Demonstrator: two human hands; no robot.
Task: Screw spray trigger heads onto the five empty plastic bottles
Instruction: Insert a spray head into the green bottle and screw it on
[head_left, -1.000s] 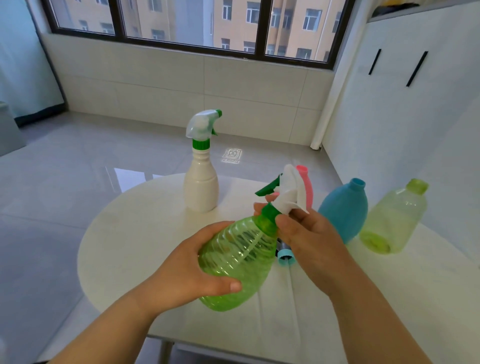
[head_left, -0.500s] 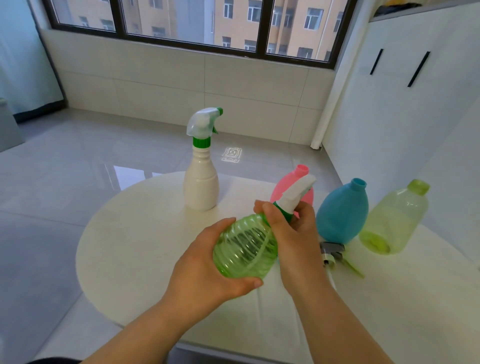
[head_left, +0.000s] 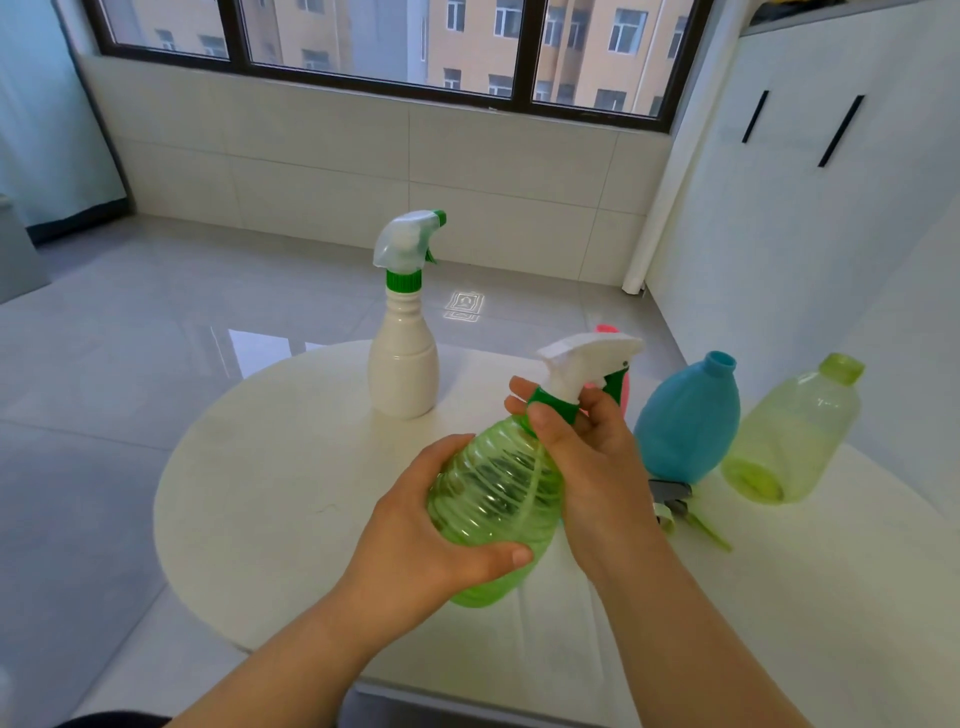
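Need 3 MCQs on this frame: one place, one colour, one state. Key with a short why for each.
1. Where does the white bottle stand?
A. On the floor
B. On the table, at its far side
C. Lying at the table's near edge

2. What colour is the collar of the trigger head that the right hand grips?
A. Red
B. Black
C. Green

3. What is the state of the blue bottle?
A. Neck open, no head
B. Head fitted
C. Upside down

Key:
1 B: it stands upright on the far part of the tabletop.
2 C: a green ring shows between the fingers, above the green bottle that the left hand holds.
3 A: its rim is bare and points up.
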